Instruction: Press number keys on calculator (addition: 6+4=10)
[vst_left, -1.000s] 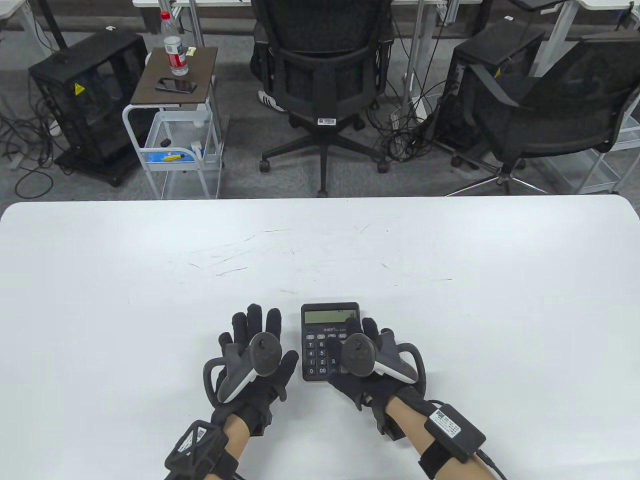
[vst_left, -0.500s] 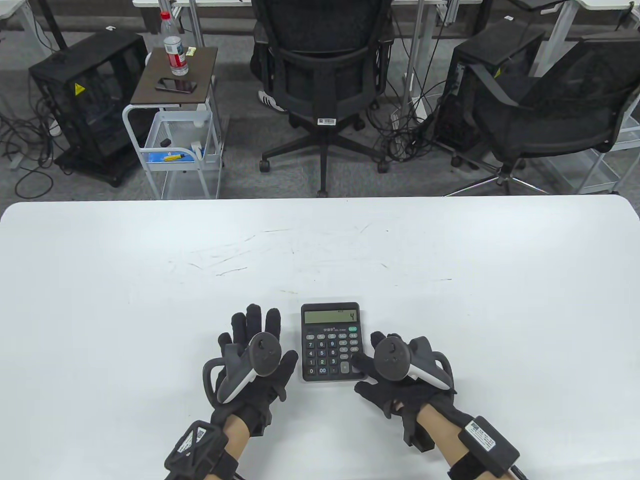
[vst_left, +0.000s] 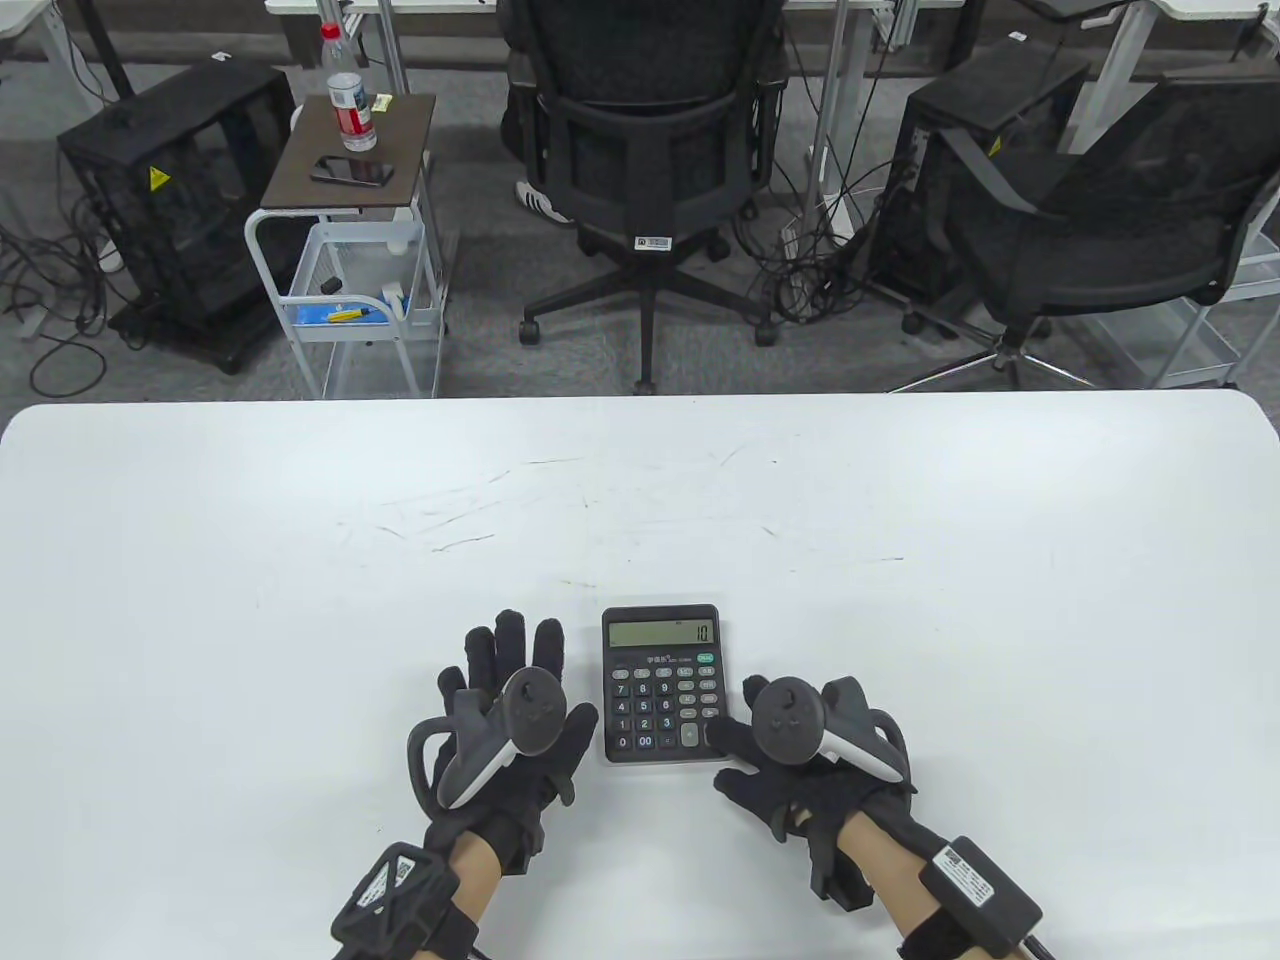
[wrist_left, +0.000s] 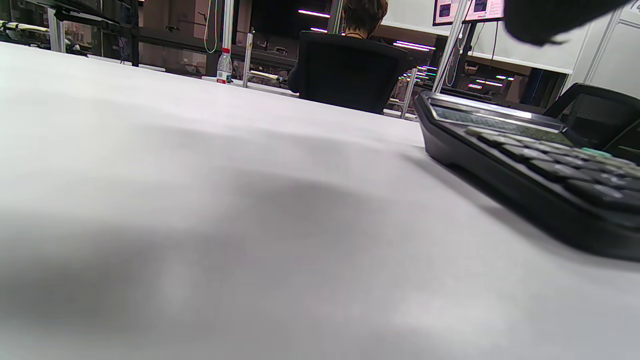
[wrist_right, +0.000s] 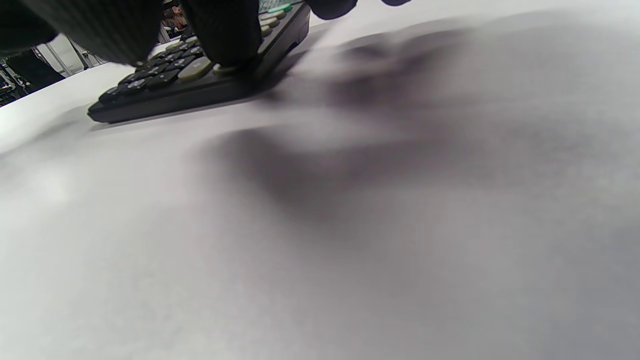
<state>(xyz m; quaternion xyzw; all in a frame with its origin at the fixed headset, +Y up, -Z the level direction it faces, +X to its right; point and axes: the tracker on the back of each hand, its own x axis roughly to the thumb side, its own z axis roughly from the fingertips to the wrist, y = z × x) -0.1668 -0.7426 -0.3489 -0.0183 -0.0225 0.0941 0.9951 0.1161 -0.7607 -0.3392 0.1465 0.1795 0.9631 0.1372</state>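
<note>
A black calculator (vst_left: 661, 683) lies flat on the white table (vst_left: 640, 500) near its front edge, and its display reads 10. My right hand (vst_left: 770, 745) lies just right of it, and one fingertip (wrist_right: 222, 35) presses a key at the calculator's bottom right corner (wrist_right: 165, 85). My left hand (vst_left: 510, 690) rests flat on the table just left of the calculator, fingers spread, apart from it and holding nothing. The left wrist view shows the calculator's left side (wrist_left: 525, 165) and a gloved fingertip (wrist_left: 545, 17) at the top edge.
Beyond the table's far edge stand two black office chairs (vst_left: 650, 150), a small white cart (vst_left: 345, 250) with a bottle and a phone on top, and black computer cases (vst_left: 170, 200) with cables on the floor.
My right hand moved from over the keypad to the calculator's bottom right corner. The display went from 4 to 10. My left hand stayed still.
</note>
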